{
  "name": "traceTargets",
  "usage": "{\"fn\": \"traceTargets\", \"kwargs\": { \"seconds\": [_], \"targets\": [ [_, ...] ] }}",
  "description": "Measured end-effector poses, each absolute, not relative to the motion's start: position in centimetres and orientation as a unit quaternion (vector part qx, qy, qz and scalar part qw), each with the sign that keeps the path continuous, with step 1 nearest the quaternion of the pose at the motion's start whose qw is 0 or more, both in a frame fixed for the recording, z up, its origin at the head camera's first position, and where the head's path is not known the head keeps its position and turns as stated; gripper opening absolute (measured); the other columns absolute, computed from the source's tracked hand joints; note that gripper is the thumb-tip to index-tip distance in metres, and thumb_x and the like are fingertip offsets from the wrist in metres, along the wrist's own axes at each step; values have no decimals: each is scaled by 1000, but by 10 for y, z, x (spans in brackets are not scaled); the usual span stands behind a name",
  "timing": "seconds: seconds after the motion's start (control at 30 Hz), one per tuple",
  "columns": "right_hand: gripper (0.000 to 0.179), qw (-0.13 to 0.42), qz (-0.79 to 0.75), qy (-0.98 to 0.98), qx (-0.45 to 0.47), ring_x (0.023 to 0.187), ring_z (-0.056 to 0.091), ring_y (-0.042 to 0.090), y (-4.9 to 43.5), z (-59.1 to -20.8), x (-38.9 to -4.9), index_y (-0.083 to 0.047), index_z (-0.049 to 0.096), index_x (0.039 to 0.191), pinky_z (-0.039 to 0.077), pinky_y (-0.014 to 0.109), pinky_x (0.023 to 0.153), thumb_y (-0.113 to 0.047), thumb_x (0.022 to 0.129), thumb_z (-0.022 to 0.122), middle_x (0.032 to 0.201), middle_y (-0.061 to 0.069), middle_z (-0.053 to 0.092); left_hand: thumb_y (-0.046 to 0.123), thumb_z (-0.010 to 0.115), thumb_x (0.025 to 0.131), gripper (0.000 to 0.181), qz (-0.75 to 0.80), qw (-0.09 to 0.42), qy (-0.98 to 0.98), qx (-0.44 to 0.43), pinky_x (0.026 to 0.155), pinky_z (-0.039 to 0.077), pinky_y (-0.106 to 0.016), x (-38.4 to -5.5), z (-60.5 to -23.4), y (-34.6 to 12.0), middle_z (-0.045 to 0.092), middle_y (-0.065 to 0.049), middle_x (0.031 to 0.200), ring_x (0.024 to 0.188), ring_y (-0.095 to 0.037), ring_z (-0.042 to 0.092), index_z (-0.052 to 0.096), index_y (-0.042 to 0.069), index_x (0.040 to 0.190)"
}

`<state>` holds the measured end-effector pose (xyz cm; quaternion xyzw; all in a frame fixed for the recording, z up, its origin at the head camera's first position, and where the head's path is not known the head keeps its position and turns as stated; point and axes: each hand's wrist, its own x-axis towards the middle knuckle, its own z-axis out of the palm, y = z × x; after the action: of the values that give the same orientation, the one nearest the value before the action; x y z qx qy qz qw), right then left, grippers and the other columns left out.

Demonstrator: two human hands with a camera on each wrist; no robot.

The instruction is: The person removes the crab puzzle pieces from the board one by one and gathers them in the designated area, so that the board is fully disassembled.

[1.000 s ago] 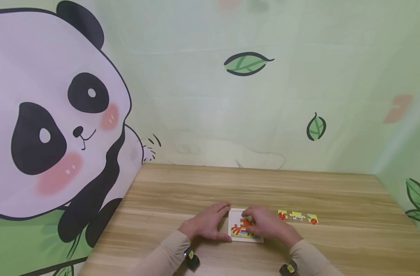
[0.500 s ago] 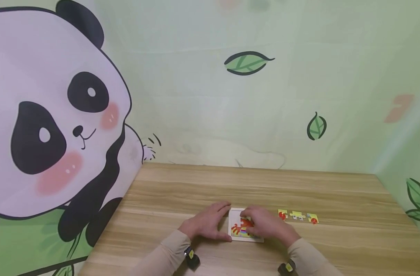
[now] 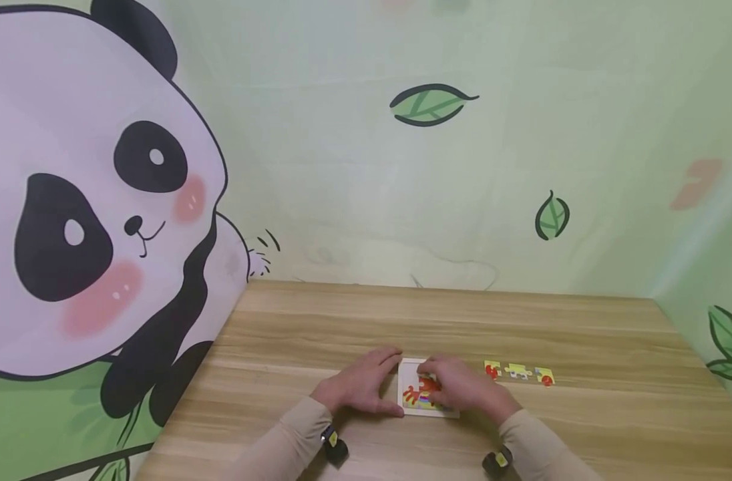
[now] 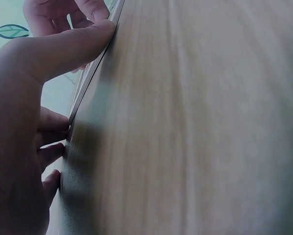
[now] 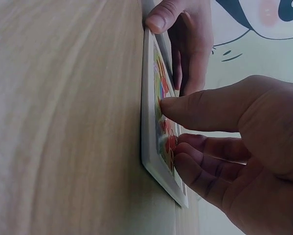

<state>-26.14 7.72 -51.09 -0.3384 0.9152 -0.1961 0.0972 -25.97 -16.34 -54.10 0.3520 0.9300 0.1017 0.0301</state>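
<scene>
Puzzle tray (image 3: 431, 414) flat on the wooden table (image 3: 582, 427), front middle.
White-rimmed, red and yellow below, plain white upper left; left hand (image 3: 366, 382) spread along its left edge, right hand (image 3: 459, 382) loosely bent, fingertips on it, hiding its right side; three loose pieces (image 3: 517, 371) lie near, to the right; tabletop runs on to the leaf-patterned wall (image 3: 354, 167).

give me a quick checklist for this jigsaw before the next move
1. Puzzle frame resting on the tabletop: ok.
2. Left grip touching the frame's left side: ok.
3. Three loose jigsaw pieces lying picture side up, right of the frame: ok.
4. Right grip clear of the frame: not ok, it touches the part-built jigsaw.
5. Jigsaw area under the right grip sitting flush: cannot tell, covered.
6. Far-left space filled: not ok, bare backing shows.
</scene>
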Motion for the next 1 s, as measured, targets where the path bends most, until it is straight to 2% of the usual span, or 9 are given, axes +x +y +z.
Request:
{"fn": "traceTargets", "kwargs": {
  "seconds": [0.2, 0.43, 0.73, 1.0],
  "targets": [
    [44, 108, -191, 916, -336, 103, 60, 21, 76, -508, -262, -8, 65, 122, 54, 41, 92, -18, 81, 77, 122, 8, 62, 72, 65, 75, 106, 103, 37, 931, 348, 119, 29, -40, -260, -541, -163, 30, -10, 158, 144, -26, 32, 32, 5, 151],
    [46, 119, -194, 914, -337, 91, 56, 13, 75, -507, -263, -11, 64, 123, 54, 30, 79, -17, 80, 78, 117, 4, 58, 73, 64, 75, 106, 106, 40, 932, 343, 119, 30, -41, -261, -542, -163, 30, -9, 158, 144, -26, 32, 32, 5, 151],
    [43, 119, -200, 912, -338, 85, 51, 11, 75, -508, -263, -12, 64, 121, 50, 24, 71, -15, 80, 79, 111, 1, 54, 73, 64, 75, 106, 111, 48, 933, 338, 119, 29, -42, -259, -541, -163, 28, -9, 159, 144, -26, 31, 31, 6, 151],
    [38, 114, -216, 904, -350, 82, 48, 11, 77, -508, -262, -10, 65, 119, 45, 21, 66, -13, 82, 77, 106, 2, 51, 69, 67, 76, 103, 110, 31, 928, 354, 119, 30, -40, -261, -543, -163, 33, -11, 156, 143, -26, 33, 35, 3, 149]
  ]
}}
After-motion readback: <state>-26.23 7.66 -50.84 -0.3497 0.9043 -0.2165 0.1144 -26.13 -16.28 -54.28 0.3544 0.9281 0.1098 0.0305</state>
